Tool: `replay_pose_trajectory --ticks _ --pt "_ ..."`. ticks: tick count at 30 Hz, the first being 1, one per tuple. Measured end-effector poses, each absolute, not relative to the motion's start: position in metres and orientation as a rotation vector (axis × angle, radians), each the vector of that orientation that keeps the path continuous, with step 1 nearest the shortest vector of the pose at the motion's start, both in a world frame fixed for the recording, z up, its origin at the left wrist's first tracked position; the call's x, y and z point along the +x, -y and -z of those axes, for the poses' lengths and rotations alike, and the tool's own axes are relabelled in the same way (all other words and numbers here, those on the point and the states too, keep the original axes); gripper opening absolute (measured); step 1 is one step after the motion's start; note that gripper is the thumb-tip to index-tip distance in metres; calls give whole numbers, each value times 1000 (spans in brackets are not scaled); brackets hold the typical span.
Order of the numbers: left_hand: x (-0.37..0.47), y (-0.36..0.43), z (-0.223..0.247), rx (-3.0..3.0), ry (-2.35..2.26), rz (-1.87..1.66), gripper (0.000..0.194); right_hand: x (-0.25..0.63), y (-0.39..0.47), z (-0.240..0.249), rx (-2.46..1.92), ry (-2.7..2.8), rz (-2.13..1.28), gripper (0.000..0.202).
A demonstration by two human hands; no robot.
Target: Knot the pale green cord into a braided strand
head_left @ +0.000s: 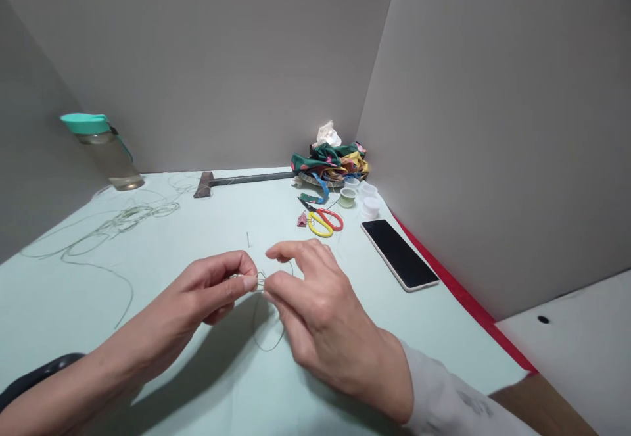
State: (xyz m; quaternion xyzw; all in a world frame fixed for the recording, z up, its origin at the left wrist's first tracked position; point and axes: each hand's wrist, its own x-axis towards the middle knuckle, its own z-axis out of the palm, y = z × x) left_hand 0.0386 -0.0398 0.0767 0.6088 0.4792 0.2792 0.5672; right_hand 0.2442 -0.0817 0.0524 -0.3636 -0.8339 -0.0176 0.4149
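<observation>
Thin greenish cord [269, 349] runs between my two hands above the pale table and hangs below them in a loop. My left hand [210, 288] pinches a small knotted or looped piece of it between thumb and index finger. Several fine strands cross the narrow gap to my right hand [315, 298]. Its thumb and a finger close on the strands, while the index finger is lifted and bent. The exact knotting is too small and partly covered by fingers. A pin or small nail [248, 240] stands just beyond the hands.
Loose cord [131, 216] lies tangled at left, near a bottle [106, 153]. A hammer [204, 185] lies at the back. Scissors [323, 221], small plastic cups [348, 197], patterned cloth [330, 160] and a phone [399, 254] occupy the right. Grey partitions [221, 61] enclose the table.
</observation>
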Motion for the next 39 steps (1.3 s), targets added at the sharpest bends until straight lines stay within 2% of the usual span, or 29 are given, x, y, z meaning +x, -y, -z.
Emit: replay_pose_trajectory --ticks 4,7,12,17,20,24,29,34,39 --pt "35 39 -74 1418 -1115 -634 43 245 76 -52 -899 2104 138 24" --pt "34 38 -73 1406 -1108 -626 42 243 65 -47 -699 2125 195 24" --pt "35 38 -73 1381 -1124 -594 44 238 49 -38 -385 2097 481 22" --pt "34 37 -73 1385 -1162 -643 43 233 56 -38 -448 2093 509 24" --pt "34 37 -74 1411 -1176 -657 39 233 60 -36 -576 2046 385 27" --pt "35 37 -74 1469 -1171 -649 38 232 56 -29 -632 1975 -83 30" --pt "35 38 -71 1515 -1162 -611 37 224 51 -21 -700 1875 -404 19" --pt "36 37 -73 1582 -1162 -588 37 221 55 -20 -729 1817 -545 20" --pt "35 37 -73 1723 -1178 -579 34 222 59 -18 -743 1804 -442 18"
